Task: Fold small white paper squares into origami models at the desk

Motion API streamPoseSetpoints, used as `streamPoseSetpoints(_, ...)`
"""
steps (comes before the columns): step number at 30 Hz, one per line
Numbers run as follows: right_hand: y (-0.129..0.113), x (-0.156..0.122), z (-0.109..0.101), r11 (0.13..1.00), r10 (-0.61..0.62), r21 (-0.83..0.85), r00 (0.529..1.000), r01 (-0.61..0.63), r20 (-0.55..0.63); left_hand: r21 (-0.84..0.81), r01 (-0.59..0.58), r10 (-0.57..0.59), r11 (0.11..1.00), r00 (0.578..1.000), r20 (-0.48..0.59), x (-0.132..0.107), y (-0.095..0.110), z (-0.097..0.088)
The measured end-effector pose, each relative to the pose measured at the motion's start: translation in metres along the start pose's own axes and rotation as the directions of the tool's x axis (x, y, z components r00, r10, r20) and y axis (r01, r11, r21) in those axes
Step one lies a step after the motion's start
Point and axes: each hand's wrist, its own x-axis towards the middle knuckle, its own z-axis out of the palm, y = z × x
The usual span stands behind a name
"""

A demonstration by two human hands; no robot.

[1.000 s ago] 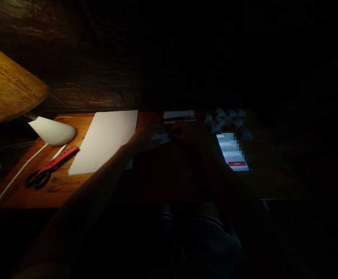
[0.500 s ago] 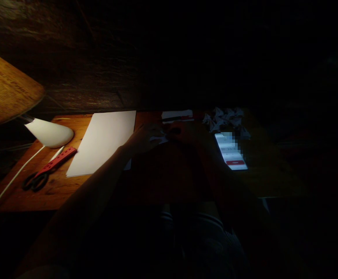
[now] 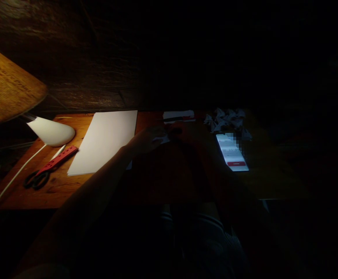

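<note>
The scene is very dark. My left hand (image 3: 147,140) and my right hand (image 3: 186,133) meet at the middle of a wooden table (image 3: 61,186), both touching a small white piece of paper (image 3: 162,138) between them. The fingers look curled onto the paper, but shadow hides the grip. A stack of white sheets (image 3: 106,139) lies just left of my left hand. A lit phone (image 3: 232,152) lies flat to the right of my right hand.
A white lamp base (image 3: 52,131) with its cord stands at the table's left, its shade (image 3: 6,89) above. Red-handled scissors (image 3: 51,166) lie beside it. Crumpled paper (image 3: 227,118) and a small white card (image 3: 178,115) sit at the far edge.
The hands stay together on the small paper with only slight shifts. The view itself wobbles a little.
</note>
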Motion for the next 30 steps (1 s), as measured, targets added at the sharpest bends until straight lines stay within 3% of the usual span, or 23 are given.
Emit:
streamPoseSetpoints(21, 0.004, 0.001, 0.004, 0.999, -0.024, 0.033, 1.000, 0.024, -0.012, 0.038, -0.008, 0.008, 0.999, 1.000, 0.012, 0.001, -0.005, 0.000)
streamPoseSetpoints(30, -0.006, -0.004, -0.004, 0.993, -0.051, -0.108, 0.998, 0.054, 0.031, 0.061, -0.013, 0.012, 0.998, 1.000, 0.011, 0.001, 0.000, -0.003)
